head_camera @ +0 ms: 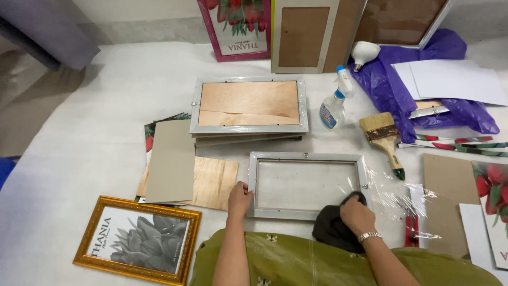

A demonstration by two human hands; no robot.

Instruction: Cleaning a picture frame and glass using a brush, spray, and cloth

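An empty silver picture frame (307, 158) lies face down on the white cloth right in front of me, its glass showing. My left hand (239, 198) grips the frame's near left corner. My right hand (357, 214), with a watch on the wrist, presses a dark cloth (330, 229) onto the glass at the frame's near right corner. Crumpled clear plastic wrap (394, 193) lies to the right of the frame.
A stack of silver frames with a wooden backing (248, 103) lies behind. Spray bottle (335, 103), paintbrush (385, 139), light bulb (364, 53) and purple bag (391, 85) sit at right. Grey card (170, 161), wooden board (214, 182) and gold frame (138, 239) lie at left.
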